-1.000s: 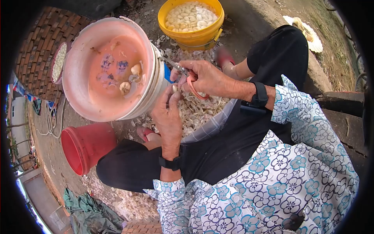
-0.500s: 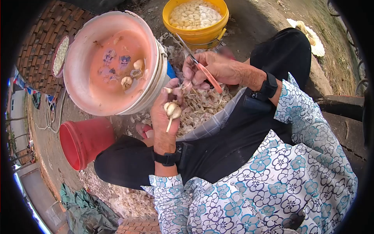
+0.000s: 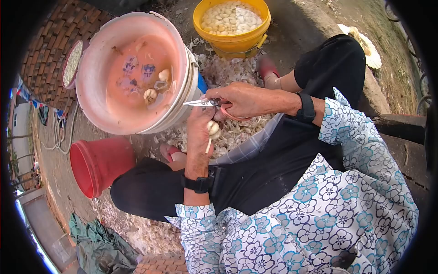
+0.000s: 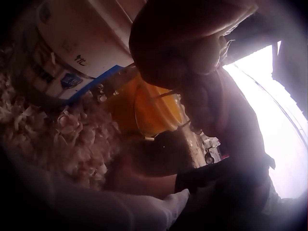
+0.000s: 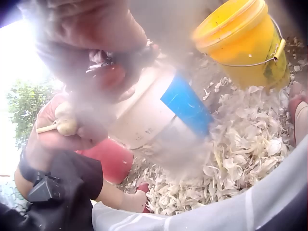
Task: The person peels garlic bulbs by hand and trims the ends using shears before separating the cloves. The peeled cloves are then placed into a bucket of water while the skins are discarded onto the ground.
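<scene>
My left hand (image 3: 199, 132) holds garlic (image 3: 213, 129) with a short stem against its palm, also visible as a pale bulb (image 5: 66, 126) in the right wrist view. My right hand (image 3: 248, 101) grips scissors with orange handles (image 3: 232, 115); their metal blades (image 3: 199, 103) point left across the left fingertips. The hands meet beside the rim of a large white bucket (image 3: 185, 86). What lies between the left fingertips is hidden. The left wrist view is dark, with the left hand (image 4: 187, 43) blurred near the top.
The white bucket holds pinkish water and a few garlic pieces. Behind stands a yellow bucket (image 3: 232, 43) of peeled cloves. A red bucket (image 3: 102, 166) lies tilted at left. Garlic skins (image 5: 240, 154) cover the ground between the legs, beside a checked cloth (image 3: 253, 141).
The scissors have swung from pointing up and away to pointing left over the left fingers. My right hand has moved left and down, back against the left hand. The garlic stays in the left palm.
</scene>
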